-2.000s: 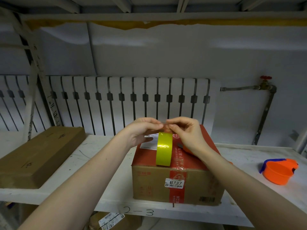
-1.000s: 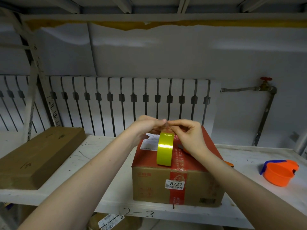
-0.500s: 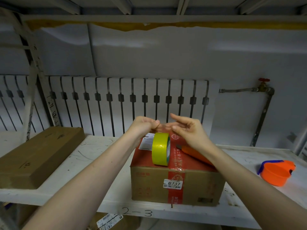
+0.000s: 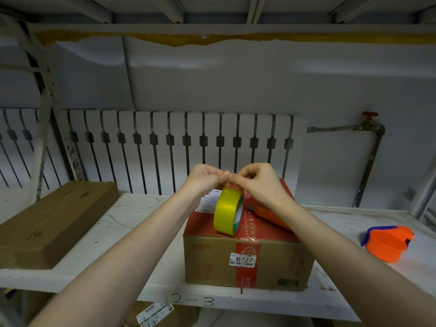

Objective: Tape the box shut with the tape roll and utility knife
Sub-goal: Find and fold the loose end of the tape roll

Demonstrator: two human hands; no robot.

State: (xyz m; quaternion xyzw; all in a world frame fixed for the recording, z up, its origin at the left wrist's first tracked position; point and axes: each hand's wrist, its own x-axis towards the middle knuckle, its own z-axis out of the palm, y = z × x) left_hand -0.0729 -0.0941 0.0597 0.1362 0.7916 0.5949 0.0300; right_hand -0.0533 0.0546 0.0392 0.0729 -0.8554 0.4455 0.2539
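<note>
A cardboard box with a red top and a red tape strip down its front stands at the shelf's front edge. A yellow tape roll stands on edge above the box top, hanging from my fingers. My left hand and my right hand meet fingertip to fingertip just above the roll, pinching the tape's free end at the top. An orange utility knife lies on the box top, partly hidden under my right forearm.
A flat brown carton lies on the white shelf to the left. An orange cup with a blue handle stands at the right. A white radiator and a pipe with a red valve are behind.
My right hand's fingers, spread half a second ago, have closed again on the tape end. The roll has turned slightly, showing its open side, and both hands stay above the box.
</note>
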